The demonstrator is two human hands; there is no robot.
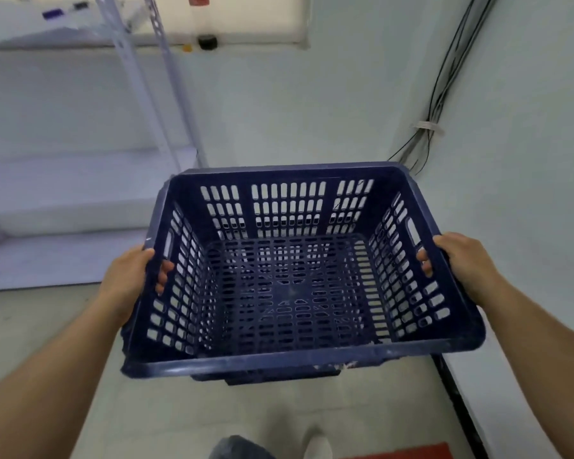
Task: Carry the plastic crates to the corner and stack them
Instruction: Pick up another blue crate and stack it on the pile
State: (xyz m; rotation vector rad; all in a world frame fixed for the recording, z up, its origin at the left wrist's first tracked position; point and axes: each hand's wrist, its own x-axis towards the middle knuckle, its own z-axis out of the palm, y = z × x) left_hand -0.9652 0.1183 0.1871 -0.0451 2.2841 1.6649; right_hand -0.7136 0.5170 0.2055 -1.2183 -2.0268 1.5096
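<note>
Showing a dark blue slotted plastic crate (279,361) that a person is carrying in both hands in front of the body, open side up and with nothing inside it. The crate is hanging above the pale tiled floor (179,412), its far right corner lying in line with the room corner where two pale walls are meeting. A dark edge is showing just under the near rim; whether it belongs to this crate or to another below cannot be told.

A bundle of black cables (444,77) is running down the right wall into that corner, gathered by a white tie (428,125). A dark skirting strip (458,402) is running along the foot of the right wall. To the left, a white metal shelf rack (126,61) is standing against the wall, with white sheets (63,193) lying low beside it. A whiteboard (246,18) is hanging on the far wall. A pale shoe (317,445) and the edge of a red mat (408,453) are showing at the bottom.

The left hand (130,276) is grasping the left wall, its fingers (164,271) curling in through the handle slot. The right hand (464,263) is grasping the right wall likewise, fingers (424,261) hooking inward over the rim.
</note>
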